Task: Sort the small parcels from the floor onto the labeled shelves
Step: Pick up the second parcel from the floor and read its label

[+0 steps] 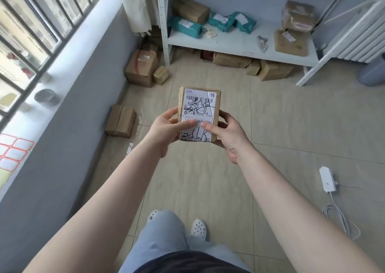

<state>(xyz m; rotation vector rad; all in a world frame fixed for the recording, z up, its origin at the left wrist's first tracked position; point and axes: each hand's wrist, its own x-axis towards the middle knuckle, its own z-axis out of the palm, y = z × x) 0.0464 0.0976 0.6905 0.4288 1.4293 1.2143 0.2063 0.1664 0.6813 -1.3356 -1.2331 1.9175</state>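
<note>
Only one readable item was found: the white shipping label (pixel 198 114) on the brown parcel (pixel 216 106). A barcode was printed at its top, with digits beneath, partly legible as "505…". Black marker scrawl was written across the middle; characters could not be made out. Near the bottom, "2118" or similar was handwritten in marker. Small printed Chinese text at the lower edge was too fine to read. Labels on the shelf parcels (pixel 218 21) were blurred.

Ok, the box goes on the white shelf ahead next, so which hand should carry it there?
Probably the right hand. It wraps the box from the side and underneath, while the left hand mostly pinches its edge. The bare part of the shelf also lies ahead and to the right.
</note>
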